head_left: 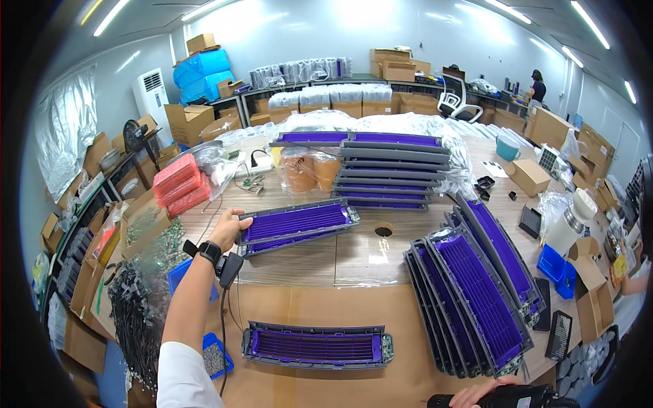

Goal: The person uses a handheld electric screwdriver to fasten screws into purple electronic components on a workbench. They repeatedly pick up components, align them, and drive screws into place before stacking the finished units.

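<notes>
Purple slatted panel [299, 221], set aslant at the left-centre of the tabletop [299, 267], with another frame edge showing directly beneath; its long dark frame is judged light and stiff, somewhat slippery, and best held by the end rims, clear of the probably fragile green circuit board [353, 215] at its right end. The left hand [229, 228], nearly closed, pinches the panel's left end. The right hand [479, 392], partly cropped, curls its fingers over a black handheld tool [527, 396]

Left hand [226, 231] forward, right [480, 393] low
</notes>
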A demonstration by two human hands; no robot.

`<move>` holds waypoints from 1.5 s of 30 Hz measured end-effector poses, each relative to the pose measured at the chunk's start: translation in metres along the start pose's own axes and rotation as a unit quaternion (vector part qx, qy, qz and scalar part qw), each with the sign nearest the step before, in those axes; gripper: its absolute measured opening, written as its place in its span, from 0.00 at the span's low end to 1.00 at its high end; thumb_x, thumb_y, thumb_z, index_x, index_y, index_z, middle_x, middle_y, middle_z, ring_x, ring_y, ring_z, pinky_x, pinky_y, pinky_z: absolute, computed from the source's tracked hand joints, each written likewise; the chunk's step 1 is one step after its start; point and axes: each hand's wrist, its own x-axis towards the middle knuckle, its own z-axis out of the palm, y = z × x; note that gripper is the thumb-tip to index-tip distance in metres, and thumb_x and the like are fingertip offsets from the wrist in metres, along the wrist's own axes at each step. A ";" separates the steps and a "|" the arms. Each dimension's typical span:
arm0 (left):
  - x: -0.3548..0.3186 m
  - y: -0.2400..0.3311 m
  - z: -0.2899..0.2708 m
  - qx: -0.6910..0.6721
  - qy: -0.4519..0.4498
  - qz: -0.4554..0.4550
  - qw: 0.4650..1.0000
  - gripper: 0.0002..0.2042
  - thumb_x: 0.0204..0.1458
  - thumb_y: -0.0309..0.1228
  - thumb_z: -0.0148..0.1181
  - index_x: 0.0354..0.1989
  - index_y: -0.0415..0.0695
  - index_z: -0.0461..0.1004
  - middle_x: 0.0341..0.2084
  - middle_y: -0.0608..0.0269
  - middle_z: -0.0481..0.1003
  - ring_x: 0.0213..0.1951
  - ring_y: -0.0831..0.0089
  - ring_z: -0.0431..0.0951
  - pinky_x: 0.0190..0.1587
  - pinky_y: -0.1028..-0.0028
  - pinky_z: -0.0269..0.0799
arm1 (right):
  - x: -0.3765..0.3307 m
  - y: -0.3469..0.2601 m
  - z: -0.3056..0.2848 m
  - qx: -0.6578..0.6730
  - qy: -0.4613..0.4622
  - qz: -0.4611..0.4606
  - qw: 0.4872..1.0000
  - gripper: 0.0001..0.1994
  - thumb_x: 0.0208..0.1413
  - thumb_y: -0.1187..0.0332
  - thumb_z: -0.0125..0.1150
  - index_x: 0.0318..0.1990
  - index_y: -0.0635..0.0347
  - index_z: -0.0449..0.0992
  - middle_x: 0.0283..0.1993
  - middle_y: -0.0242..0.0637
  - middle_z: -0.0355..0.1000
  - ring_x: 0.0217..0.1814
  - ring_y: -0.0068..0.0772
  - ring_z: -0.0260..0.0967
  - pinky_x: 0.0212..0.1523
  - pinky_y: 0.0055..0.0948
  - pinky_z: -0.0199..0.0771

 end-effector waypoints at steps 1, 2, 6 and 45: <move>0.007 -0.009 -0.003 0.008 -0.004 -0.011 1.000 0.23 0.50 0.24 0.63 0.54 0.39 0.61 0.39 0.53 0.73 0.39 0.65 0.74 0.38 0.64 0.71 | 0.001 0.000 0.001 -0.002 -0.001 0.002 1.000 0.29 0.50 0.78 0.62 0.59 0.59 0.58 0.27 0.41 0.67 0.20 0.34 0.66 0.25 0.34 0.68; 0.010 -0.015 -0.004 0.012 -0.008 -0.023 1.000 0.23 0.50 0.25 0.63 0.54 0.39 0.61 0.40 0.53 0.72 0.40 0.65 0.74 0.39 0.64 0.71 | 0.003 -0.001 0.002 -0.005 -0.006 0.003 1.000 0.29 0.50 0.78 0.62 0.59 0.59 0.58 0.27 0.41 0.67 0.21 0.34 0.66 0.25 0.34 0.68; 0.031 -0.044 -0.011 0.120 0.015 -0.026 0.992 0.29 0.50 0.28 0.65 0.58 0.36 0.58 0.42 0.50 0.72 0.42 0.64 0.75 0.41 0.65 0.71 | -0.003 -0.004 0.004 -0.014 0.003 0.019 1.000 0.30 0.50 0.76 0.63 0.60 0.57 0.57 0.27 0.40 0.67 0.21 0.34 0.65 0.26 0.34 0.67; -0.420 -0.050 0.091 0.559 -0.152 0.354 0.734 0.24 0.41 0.23 0.57 0.52 0.44 0.71 0.49 0.61 0.70 0.42 0.60 0.71 0.35 0.73 0.76 | -0.039 -0.005 0.085 -0.128 -0.061 -0.090 0.986 0.31 0.47 0.74 0.62 0.58 0.63 0.52 0.21 0.38 0.65 0.18 0.29 0.64 0.23 0.28 0.70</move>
